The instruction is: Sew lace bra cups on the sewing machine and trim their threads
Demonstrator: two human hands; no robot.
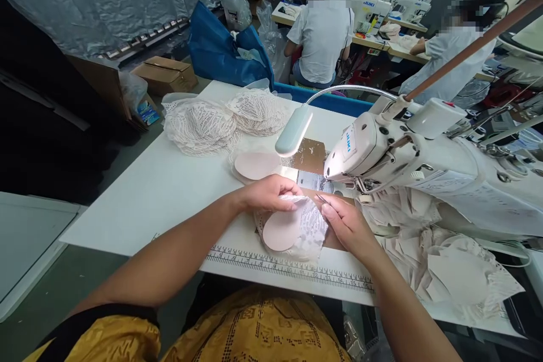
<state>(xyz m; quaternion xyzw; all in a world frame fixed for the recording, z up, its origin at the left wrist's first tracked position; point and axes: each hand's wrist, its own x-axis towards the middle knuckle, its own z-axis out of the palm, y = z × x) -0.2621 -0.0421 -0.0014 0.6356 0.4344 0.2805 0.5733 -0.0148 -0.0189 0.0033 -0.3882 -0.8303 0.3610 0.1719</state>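
From my seat at the remote feed, both hands meet at the near edge of the white desk [169, 192], just in front of the sewing machine [382, 153]. The left hand [269, 192] curls over the top of a lace cup [311, 229], its grip closed on the lace with fingers bent down. The right hand [345, 223] pinches the cup's right edge, grip closed too; a thin metal point shows at its fingertips (too small for me to name). A round pink pad [280, 232] sits inside the lace cup, facing up, above the ruler strip [288, 267] printed along the desk edge.

A second pink pad [257, 165] lies just beyond the left hand, under the gooseneck lamp [293, 130]. Further back is a pile of lace cups [224, 119]. A heap of pale pieces [445, 260] lies right of the machine. Two people [324, 34] sit at other machines behind.
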